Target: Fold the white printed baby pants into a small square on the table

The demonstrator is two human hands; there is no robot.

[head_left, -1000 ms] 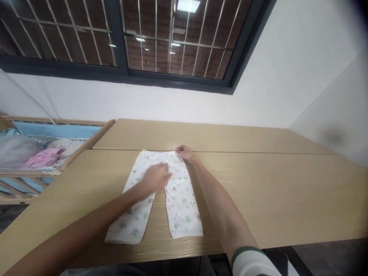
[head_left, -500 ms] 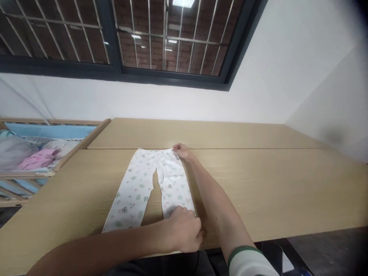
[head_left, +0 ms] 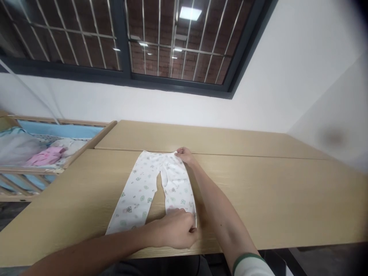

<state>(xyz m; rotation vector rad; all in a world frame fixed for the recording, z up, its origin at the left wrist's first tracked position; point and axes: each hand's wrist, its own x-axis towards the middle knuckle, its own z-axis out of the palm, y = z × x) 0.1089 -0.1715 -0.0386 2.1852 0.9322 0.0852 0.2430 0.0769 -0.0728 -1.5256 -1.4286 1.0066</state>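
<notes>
White printed trousers (head_left: 135, 191) are lying on the counter (head_left: 276, 195), the right grip (head_left: 184, 155) pinching their waistband corner and the left grip (head_left: 180, 229) curling over one lower leg, its hold hidden.

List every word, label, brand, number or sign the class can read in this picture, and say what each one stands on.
None: no text can be read anywhere in the picture.
White printed trousers: small green and pink motifs; any lettering among them is too small to read.
Pink cloth in the cot: no legible text.
Table and window: no legible text.
</notes>
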